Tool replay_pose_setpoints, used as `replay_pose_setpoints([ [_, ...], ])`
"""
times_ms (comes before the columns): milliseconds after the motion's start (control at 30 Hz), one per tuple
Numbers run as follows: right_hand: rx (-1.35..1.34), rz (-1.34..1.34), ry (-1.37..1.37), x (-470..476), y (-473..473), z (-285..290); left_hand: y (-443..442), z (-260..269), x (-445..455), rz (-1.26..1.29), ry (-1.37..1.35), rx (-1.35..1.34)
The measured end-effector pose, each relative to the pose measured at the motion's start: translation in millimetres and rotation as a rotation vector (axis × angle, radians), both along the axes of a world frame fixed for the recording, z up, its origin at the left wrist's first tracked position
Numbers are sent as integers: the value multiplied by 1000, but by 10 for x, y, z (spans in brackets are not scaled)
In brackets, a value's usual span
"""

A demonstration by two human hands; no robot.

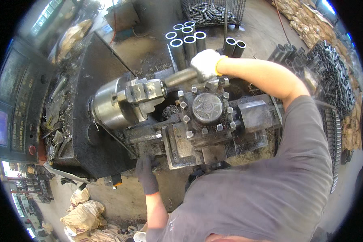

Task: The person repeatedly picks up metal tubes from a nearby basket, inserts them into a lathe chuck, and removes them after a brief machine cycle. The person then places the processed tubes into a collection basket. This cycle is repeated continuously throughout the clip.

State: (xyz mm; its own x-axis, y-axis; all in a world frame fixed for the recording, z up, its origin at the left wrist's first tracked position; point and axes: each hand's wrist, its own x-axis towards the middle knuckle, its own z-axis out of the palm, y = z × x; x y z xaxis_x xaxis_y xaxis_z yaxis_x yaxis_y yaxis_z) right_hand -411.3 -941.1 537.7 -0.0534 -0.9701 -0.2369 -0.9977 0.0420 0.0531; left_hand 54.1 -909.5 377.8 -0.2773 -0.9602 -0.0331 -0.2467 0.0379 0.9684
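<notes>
My right hand (206,65), in a white glove with a yellow cuff, is closed around a steel tube (181,76). The tube's other end is at the jaws (146,90) of a lathe chuck (115,104); whether it sits inside them cannot be made out. Just below that hand stands the square tool post (207,108), ringed with clamping bolts. My left hand (146,175), in a dark glove with an orange cuff, is low in front of the lathe bed, left of the carriage (181,145). Blur hides its fingers and anything in them.
Several upright steel tubes (177,53) stand behind the lathe, with a wire basket (213,13) of metal pieces farther back. A control panel (16,115) is at left. Metal parts are heaped (332,75) at right. Filled sacks (83,216) lie on the floor.
</notes>
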Motion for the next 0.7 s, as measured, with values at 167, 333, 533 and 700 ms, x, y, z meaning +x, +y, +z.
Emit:
replay_pose_setpoints([
  [167,-46,163,-279,-194,-196,-808,-175,-1078,1523,891,542,525],
  [333,75,201,-589,46,-667,-905,-385,-1320,2367,640,878,448],
  [533,423,-26,-1269,440,-1291,-623,-514,-1116,2555,720,838,668],
  [700,30,388,-441,-207,-799,-746,-601,-1267,2672,720,501,514],
])
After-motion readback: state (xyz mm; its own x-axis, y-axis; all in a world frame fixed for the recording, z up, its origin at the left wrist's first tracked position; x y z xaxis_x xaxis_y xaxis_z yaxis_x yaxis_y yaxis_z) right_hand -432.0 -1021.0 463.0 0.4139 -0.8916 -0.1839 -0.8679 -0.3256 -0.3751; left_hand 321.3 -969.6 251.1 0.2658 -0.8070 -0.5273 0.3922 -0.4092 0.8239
